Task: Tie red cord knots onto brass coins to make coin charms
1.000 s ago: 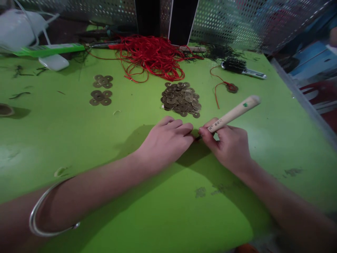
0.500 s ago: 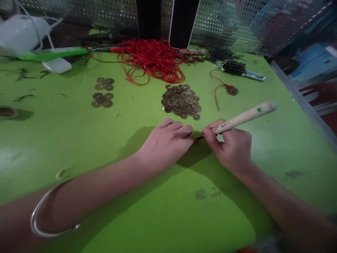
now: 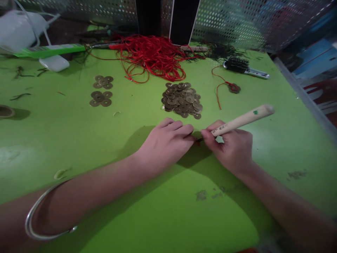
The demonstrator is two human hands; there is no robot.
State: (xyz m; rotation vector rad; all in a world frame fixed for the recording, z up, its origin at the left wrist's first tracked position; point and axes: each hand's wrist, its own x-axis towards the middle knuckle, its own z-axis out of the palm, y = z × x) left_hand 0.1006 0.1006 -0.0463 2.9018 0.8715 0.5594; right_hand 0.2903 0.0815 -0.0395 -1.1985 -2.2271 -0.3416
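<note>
My right hand point(image 3: 231, 147) grips a wooden-handled tool point(image 3: 242, 119) like a pen, its dark tip pointing down at the green table point(image 3: 79, 140). My left hand point(image 3: 165, 142) rests palm down beside it, fingers curled together and pressing on something small and red at the tool's tip; what it is I cannot make out. Just beyond both hands lies a pile of brass coins point(image 3: 182, 99) with holes. A silver bangle point(image 3: 39, 218) circles my left forearm.
Two small flat clusters of coins point(image 3: 101, 91) lie at the left. A tangle of red cord point(image 3: 152, 56) sits at the back, with a hairbrush point(image 3: 243, 66) and a coin piece tied on red cord point(image 3: 233, 88) at the right. A perforated metal screen stands behind.
The tool's handle has swung outward to the right and dropped lower since a second ago. Both hands stay in the same spot at the tool's tip.
</note>
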